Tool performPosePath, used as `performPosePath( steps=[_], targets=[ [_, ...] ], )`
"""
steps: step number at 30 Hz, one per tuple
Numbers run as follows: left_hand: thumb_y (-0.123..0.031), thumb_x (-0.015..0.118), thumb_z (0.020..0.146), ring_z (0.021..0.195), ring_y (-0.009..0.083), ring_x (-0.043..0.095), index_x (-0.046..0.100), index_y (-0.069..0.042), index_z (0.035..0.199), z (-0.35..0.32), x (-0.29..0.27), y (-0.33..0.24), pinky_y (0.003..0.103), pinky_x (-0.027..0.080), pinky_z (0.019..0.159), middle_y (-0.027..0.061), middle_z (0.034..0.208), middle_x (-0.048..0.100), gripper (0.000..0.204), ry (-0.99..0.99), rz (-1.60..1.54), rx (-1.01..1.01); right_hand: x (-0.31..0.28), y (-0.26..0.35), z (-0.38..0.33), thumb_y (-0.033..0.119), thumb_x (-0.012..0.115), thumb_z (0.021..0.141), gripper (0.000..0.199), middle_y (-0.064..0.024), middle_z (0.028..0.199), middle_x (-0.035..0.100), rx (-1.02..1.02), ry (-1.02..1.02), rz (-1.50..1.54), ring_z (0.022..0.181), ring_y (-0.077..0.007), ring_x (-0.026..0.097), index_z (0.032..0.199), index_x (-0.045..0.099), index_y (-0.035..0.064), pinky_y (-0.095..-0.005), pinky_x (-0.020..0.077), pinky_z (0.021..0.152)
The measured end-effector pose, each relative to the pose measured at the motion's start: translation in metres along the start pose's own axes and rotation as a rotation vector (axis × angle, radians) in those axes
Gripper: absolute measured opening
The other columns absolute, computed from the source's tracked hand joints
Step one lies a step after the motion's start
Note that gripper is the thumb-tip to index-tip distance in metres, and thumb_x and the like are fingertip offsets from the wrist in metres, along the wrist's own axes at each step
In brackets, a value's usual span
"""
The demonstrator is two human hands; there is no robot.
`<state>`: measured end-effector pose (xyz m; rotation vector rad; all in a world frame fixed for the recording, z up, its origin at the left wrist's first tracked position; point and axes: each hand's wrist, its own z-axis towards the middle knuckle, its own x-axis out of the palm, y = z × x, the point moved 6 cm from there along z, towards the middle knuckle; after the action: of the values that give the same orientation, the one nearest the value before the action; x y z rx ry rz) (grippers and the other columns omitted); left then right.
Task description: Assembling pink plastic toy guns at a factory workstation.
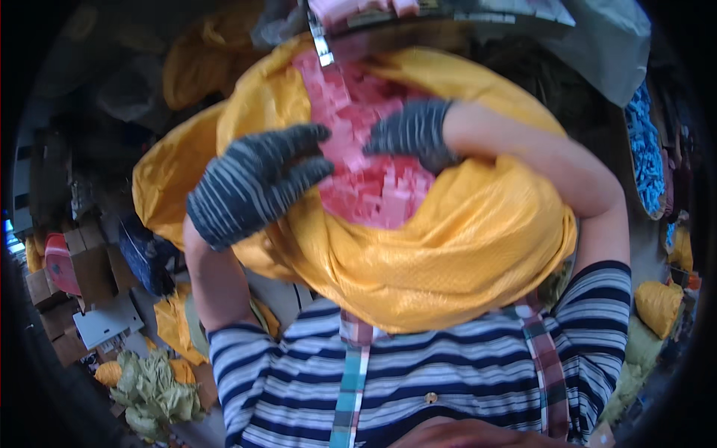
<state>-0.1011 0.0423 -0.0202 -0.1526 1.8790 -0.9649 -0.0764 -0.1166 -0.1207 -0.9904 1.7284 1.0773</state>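
A big yellow woven sack (418, 261) stands open against my front, its rim rolled outward. Pink plastic pieces (347, 142), small and blocky, fill it. My left hand (258, 183), in a dark grey striped glove, is over the sack's left rim, thumb and fingers apart with nothing between them. From the right, my right hand (414, 134) in a matching glove reaches inside the rim, low over the pink pieces. Its fingers point left, loosely stretched and somewhat blurred; I see no piece held in them. Whether the fingertips touch the pieces I cannot tell.
Just beyond the sack is a machine edge (448, 26) with more pink pieces on it. Blue pieces fill a container (646, 149) at right. Cardboard boxes (93, 261) and a crumpled greenish sack (153, 392) lie at left. A small yellow sack (659, 308) is at right.
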Motion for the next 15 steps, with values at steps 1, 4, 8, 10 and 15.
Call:
performPosePath(
  steps=[1,4,8,10,15],
  targets=[
    [-0.014,0.064,0.083,0.100,0.0164,0.058,0.057,-0.002,0.114,0.002,-0.001,0.006,0.030,0.045,0.088,0.0087,0.105,0.064,0.034,0.016,0.015,-0.022,0.001,-0.003,0.007,0.013,0.060,0.072,0.063,-0.0131,0.124,0.050,0.180,0.186,0.000,0.113,-0.0271,0.051,0.132,0.041,0.0153,-0.0377,0.0407,0.093],
    [-0.021,0.066,0.081,0.097,0.0213,0.060,0.057,-0.001,0.112,-0.007,-0.013,0.021,0.031,0.047,0.083,0.0139,0.107,0.063,0.038,-0.155,-0.116,0.045,-0.030,-0.012,0.011,0.008,0.060,0.075,0.045,-0.0174,0.103,0.059,0.110,-0.050,0.179,0.092,-0.0335,0.058,0.119,0.050,0.0087,-0.0387,0.0467,0.079],
    [-0.021,0.066,0.082,0.104,0.0187,0.055,0.057,-0.001,0.113,0.009,-0.022,0.013,0.030,0.044,0.089,0.0121,0.113,0.059,0.038,-0.441,-0.267,0.155,-0.116,0.002,-0.039,0.015,0.072,0.071,0.054,-0.0181,0.095,0.059,-0.112,-0.717,0.557,0.086,-0.0273,0.060,0.118,0.048,0.0021,-0.0343,0.0491,0.075],
    [-0.022,0.065,0.082,0.103,0.0171,0.054,0.057,-0.001,0.114,0.031,-0.014,-0.007,0.029,0.043,0.088,0.0100,0.112,0.058,0.039,-0.196,-0.509,0.142,-0.129,0.007,-0.053,0.017,0.076,0.068,0.062,-0.0152,0.099,0.059,-0.155,-0.901,0.628,0.092,-0.0239,0.059,0.120,0.046,0.0015,-0.0333,0.0505,0.077],
    [-0.020,0.065,0.083,0.077,0.0122,0.059,0.063,-0.001,0.099,0.067,-0.025,0.014,0.025,0.047,0.074,0.0018,0.090,0.062,0.025,-0.183,-0.674,0.056,-0.140,-0.018,-0.083,0.006,0.073,0.069,0.059,-0.0109,0.109,0.055,0.166,-0.970,0.746,0.101,-0.0231,0.056,0.121,0.047,0.0045,-0.0331,0.0465,0.090]
  ],
)
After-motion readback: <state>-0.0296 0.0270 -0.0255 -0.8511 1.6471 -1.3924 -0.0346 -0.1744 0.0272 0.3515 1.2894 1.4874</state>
